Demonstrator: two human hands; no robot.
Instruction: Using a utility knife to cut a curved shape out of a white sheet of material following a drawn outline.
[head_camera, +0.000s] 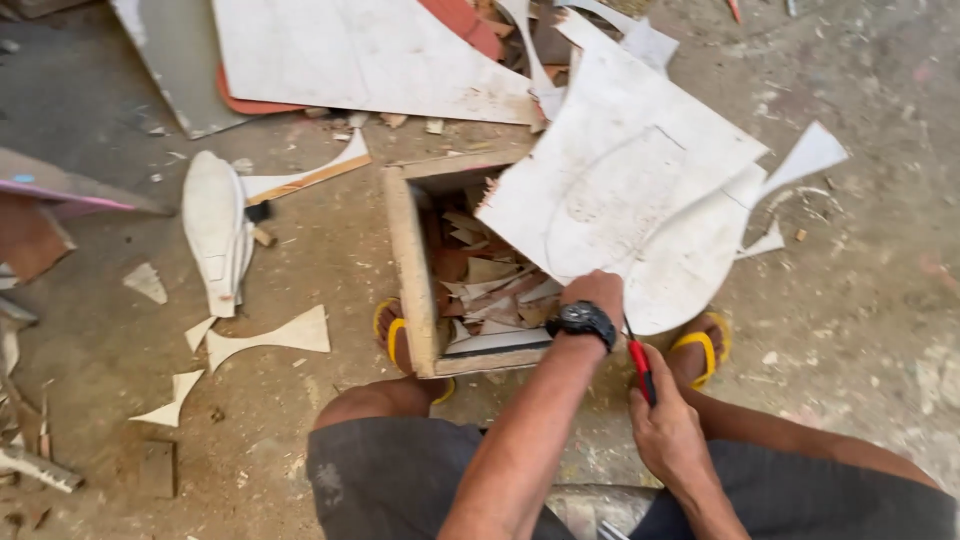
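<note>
My left hand (596, 292), with a black wristwatch on the wrist, grips the near edge of a large white sheet (620, 180) that rests tilted over a wooden box (410, 260). A sole-shaped outline is partly cut in the sheet. My right hand (665, 425) holds a red-handled cutting tool (641, 368), its blade at the sheet's lower edge. The fingers of my left hand are hidden behind the sheet.
The wooden box holds several offcut scraps (490, 285). A stack of white cut soles (215, 230) lies on the dirt floor at left, with scraps (270, 338) around it. Larger white and red sheets (360, 55) lie at the back. My feet wear yellow sandals (700, 345).
</note>
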